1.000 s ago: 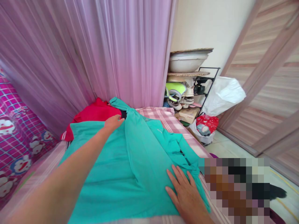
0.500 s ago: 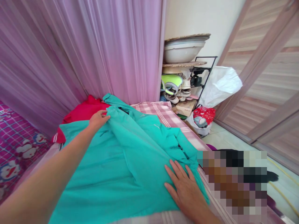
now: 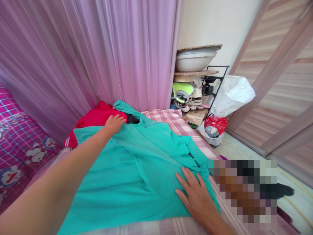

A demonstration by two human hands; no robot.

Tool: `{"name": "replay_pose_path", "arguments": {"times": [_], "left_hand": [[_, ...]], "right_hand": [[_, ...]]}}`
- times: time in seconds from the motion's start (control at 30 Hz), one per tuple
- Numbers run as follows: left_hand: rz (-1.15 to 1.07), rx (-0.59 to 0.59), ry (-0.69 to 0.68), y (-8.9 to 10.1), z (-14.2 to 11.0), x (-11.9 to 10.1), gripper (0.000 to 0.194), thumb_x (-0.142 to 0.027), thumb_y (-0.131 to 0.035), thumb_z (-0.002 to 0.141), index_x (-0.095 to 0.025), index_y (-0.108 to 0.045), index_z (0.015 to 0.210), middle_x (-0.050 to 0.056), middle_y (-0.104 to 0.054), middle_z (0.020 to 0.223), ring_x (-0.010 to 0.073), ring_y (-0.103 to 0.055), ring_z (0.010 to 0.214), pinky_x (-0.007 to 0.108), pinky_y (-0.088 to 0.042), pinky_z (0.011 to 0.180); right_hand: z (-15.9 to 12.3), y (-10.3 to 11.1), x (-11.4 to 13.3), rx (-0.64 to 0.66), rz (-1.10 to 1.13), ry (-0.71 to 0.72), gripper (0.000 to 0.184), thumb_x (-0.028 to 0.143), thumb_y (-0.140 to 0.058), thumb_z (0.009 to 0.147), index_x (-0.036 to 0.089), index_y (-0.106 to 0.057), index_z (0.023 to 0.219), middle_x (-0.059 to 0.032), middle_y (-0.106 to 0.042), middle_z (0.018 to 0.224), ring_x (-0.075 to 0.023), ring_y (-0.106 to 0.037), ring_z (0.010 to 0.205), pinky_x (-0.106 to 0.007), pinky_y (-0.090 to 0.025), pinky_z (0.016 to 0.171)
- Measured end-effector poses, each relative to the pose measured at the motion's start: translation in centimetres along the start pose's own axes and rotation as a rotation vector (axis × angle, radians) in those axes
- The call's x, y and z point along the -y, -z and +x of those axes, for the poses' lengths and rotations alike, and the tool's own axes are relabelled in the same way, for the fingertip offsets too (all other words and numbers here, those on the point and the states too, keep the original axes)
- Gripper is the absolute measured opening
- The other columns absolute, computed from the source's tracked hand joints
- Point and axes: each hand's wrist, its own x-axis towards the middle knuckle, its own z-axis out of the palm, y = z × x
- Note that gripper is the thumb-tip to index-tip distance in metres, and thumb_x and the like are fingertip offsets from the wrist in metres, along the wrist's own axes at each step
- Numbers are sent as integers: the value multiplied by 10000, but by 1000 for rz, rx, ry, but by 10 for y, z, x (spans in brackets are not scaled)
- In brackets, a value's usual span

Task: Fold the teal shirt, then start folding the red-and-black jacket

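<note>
A turquoise jacket (image 3: 110,186) lies spread on the plaid bed sheet (image 3: 171,227), with one sleeve (image 3: 146,148) laid slantwise across its body. At the far end of that sleeve rests my left hand (image 3: 115,124), fingers stretched out over the fabric; its thumb is hidden. Lower right, my right hand (image 3: 197,197) presses flat on the jacket with its fingers spread. Behind my left hand is a red garment (image 3: 93,117) with white stripes, partly covered by the jacket. A dark patch of cloth shows just beyond my left fingertips.
A purple curtain (image 3: 122,58) hangs behind the bed. To its right stands a shoe rack (image 3: 215,94) bearing shoes and a large basin (image 3: 195,62). Bags (image 3: 215,127) sit on the floor before the wooden wardrobe doors (image 3: 276,98). Pink patterned bedding (image 3: 31,143) is at left. A pixelated patch hides the lower right.
My left hand has moved from a bent-finger hold near the sleeve's end to lying stretched over it, slightly farther right. The sleeve's end has shifted, showing more dark cloth. My right hand stays flat.
</note>
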Motion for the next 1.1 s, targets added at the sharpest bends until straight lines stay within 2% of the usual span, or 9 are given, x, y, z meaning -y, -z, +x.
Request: {"name": "replay_pose_path", "arguments": {"times": [0.2, 0.3, 0.37, 0.5, 0.6, 0.7, 0.87, 0.97, 1.1], "left_hand": [[75, 83, -7, 1, 22, 3, 223, -97, -676, 730, -83, -664, 952, 132, -715, 1113, 286, -531, 1195, 530, -233, 1118], [99, 12, -6, 27, 23, 9, 187, -124, -626, 802, -68, -638, 980, 125, -675, 1156, 280, -483, 1240, 519, -229, 1108], [92, -141, 18, 55, 19, 14, 202, -169, -568, 861, -53, -627, 1015, 105, -658, 1129, 265, -491, 1228, 506, -244, 1088], [22, -476, -15, 110, -16, 28, 316, -302, -475, 921, -34, -609, 1021, 75, -629, 1132, 258, -464, 1262, 518, -214, 1081], [17, -512, -112, 121, -69, 44, 302, -338, -449, 914, -108, -615, 1017, 65, -593, 1278, 255, -389, 1346, 517, -168, 1117], [31, -448, -166, 94, -134, 68, 248, -340, -425, 899, -218, -616, 1000, 12, -606, 1302, 220, -395, 1358, 503, -158, 1158], [5, -302, -190, 8, -237, 95, 231, -338, -455, 820, -327, -648, 946, 2, -692, 1188, 240, -539, 1228, 481, -240, 1163], [-9, -192, -193, -33, -277, 90, 327, -259, -400, 862, -334, -678, 1017, 44, -718, 1098, 245, -604, 1122, 470, -268, 1158], [-40, -181, -150, -55, -307, 78, 393, -198, -398, 878, -324, -681, 1120, 70, -704, 1133, 256, -606, 1131, 472, -275, 1156]], "right_hand": [[1, 7, -2, -98, 189, -135, 382, 417, -427, 977, 257, -740, 1126, -119, -393, 1552, -311, -406, 1393, -544, -377, 1097], [5, 4, -9, -185, 282, -228, 342, 368, -437, 952, 194, -727, 1002, -164, -508, 1447, -296, -519, 1288, -509, -437, 1048], [8, 0, -13, -247, 319, -294, 319, 355, -483, 903, 164, -674, 1073, -179, -588, 1344, -297, -572, 1205, -505, -461, 1012], [13, -1, -15, -303, 369, -380, 509, 336, -523, 840, 134, -538, 1307, -137, -684, 1156, -282, -625, 1059, -468, -487, 934], [14, 5, -15, -307, 371, -339, 309, 307, -501, 835, 195, -669, 1070, -77, -719, 931, -257, -638, 910, -422, -487, 869], [12, 10, -17, -283, 347, -246, 212, 256, -481, 826, 227, -690, 807, -63, -718, 854, -246, -632, 870, -393, -475, 835], [11, 17, -22, -186, 297, -131, 276, 148, -452, 771, 233, -713, 798, -48, -732, 879, -228, -640, 885, -366, -464, 836], [11, 27, -20, -159, 212, -111, 299, 128, -447, 784, 232, -726, 813, -45, -740, 901, -223, -641, 904, -360, -453, 849], [6, 44, -16, -223, 149, -67, 301, 135, -438, 819, 229, -724, 830, -41, -740, 914, -220, -640, 917, -354, -453, 867]]}}
